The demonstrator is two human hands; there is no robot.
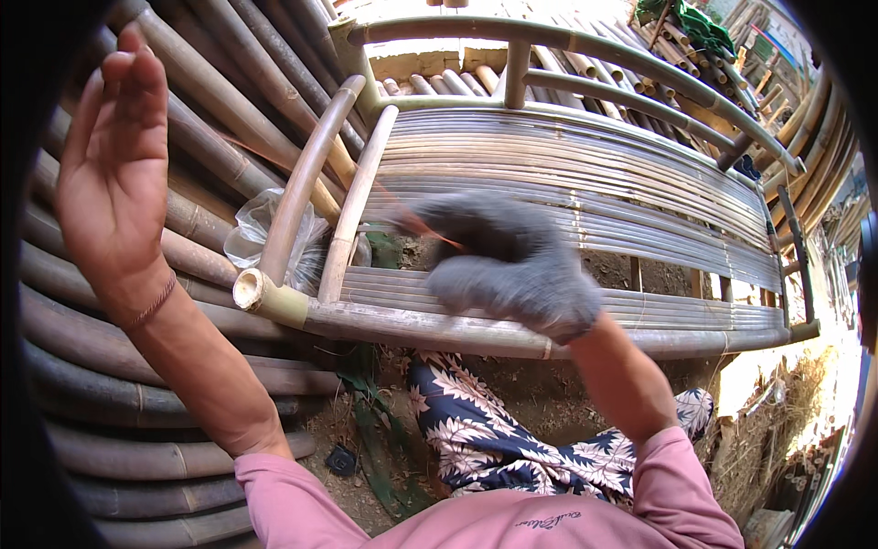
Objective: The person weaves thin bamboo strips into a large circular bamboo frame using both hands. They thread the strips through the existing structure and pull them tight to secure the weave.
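My left hand [114, 174] is raised at the upper left, palm towards me, fingers pointing up and close together; nothing distinct shows in it. A braided band circles that wrist. In a grey work glove, my right hand [521, 265] hovers over the slatted seat [512, 165] of a bamboo bench, blurred by motion. Its curled fingers are closed on a thin orange-brown strand [416, 222]. The strand runs up and leftwards towards the bench's end rails; where it finishes is hard to make out. Below the glove lies the bench's thick front pole [439, 328].
Long bamboo poles [197, 215] are stacked along the left side. Clear plastic bags [261, 229] sit by the bench's left end. The bamboo backrest [585, 41] rises at the far side, with cut bamboo [677, 50] beyond. A small black object [341, 459] lies on the ground.
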